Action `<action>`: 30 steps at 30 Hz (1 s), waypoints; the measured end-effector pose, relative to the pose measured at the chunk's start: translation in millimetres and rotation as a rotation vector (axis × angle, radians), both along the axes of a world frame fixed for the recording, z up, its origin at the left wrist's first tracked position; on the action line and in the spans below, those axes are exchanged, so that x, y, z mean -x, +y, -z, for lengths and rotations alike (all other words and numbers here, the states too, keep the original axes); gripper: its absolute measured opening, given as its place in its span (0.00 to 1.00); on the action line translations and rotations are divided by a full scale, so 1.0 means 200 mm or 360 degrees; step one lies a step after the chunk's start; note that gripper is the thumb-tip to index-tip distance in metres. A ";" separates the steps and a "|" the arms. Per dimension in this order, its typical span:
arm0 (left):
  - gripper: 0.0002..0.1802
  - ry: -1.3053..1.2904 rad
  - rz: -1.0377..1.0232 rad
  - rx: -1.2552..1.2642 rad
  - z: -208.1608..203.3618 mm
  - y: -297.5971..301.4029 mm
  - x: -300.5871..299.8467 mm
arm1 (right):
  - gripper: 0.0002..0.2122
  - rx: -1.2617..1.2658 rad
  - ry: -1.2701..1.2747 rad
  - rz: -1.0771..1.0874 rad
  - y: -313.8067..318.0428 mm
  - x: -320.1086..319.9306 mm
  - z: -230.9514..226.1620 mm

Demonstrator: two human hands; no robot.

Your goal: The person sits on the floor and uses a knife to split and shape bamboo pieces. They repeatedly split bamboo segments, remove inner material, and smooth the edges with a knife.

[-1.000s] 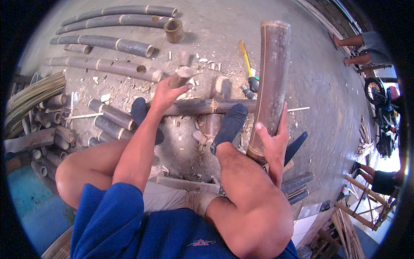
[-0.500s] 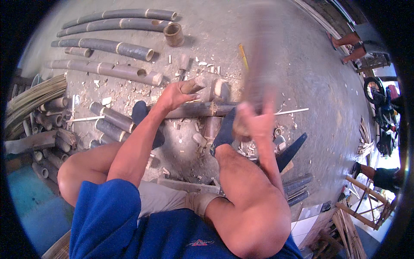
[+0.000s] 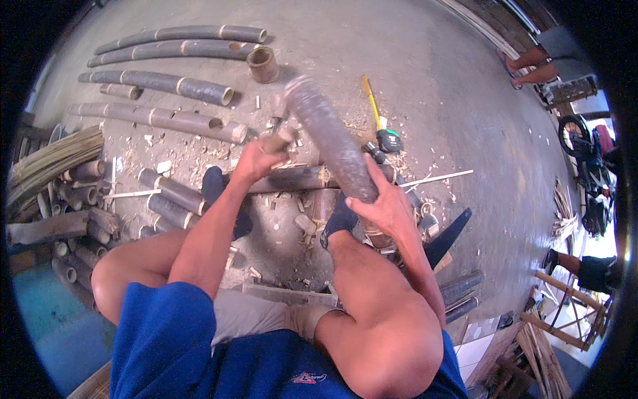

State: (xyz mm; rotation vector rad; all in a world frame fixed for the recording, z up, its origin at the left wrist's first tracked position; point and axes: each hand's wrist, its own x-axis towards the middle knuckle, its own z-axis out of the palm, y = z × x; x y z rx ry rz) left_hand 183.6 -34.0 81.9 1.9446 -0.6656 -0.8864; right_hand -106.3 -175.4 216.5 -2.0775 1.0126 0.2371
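My right hand (image 3: 389, 209) is wrapped round the near part of a thick dark bamboo tube (image 3: 329, 136). The tube slants away to the left, its far end blurred close to my left hand. My left hand (image 3: 259, 163) is closed on a short, stubby wooden piece (image 3: 280, 139) like a thick handle; its lower part is hidden in my fist. Beneath both hands, another dark bamboo tube (image 3: 286, 179) lies crosswise on the floor between my dark-covered feet (image 3: 212, 185). A wooden-handled tool (image 3: 278, 110) lies partly hidden behind the raised tube.
Several long bamboo tubes (image 3: 159, 83) and an upright bamboo ring (image 3: 262, 65) are at the far left. A tape measure (image 3: 389, 139) lies beyond my right hand. Bamboo offcuts (image 3: 80, 193) are heaped on the left. A dark blade-like piece (image 3: 448, 239) lies right. Another person's legs (image 3: 531, 66) show far right.
The bamboo tube in my right hand has swung from pointing straight away to slanting left, uncovering the tape measure. My left hand has shifted slightly left and nearer with the wooden piece.
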 end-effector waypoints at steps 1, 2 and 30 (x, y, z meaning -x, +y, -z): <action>0.30 -0.0027 -0.0223 -0.0014 0.01 0.03 0.00 | 0.46 0.0002 -0.0157 0.0093 0.02 0.04 0.01; 0.30 -0.0040 -0.0462 -0.0012 0.04 0.03 -0.02 | 0.46 0.0008 -0.0311 0.0192 0.04 0.07 0.03; 0.30 -0.0385 0.0327 0.0028 -0.06 0.11 0.11 | 0.47 0.0301 -0.0626 0.0126 0.09 0.07 0.13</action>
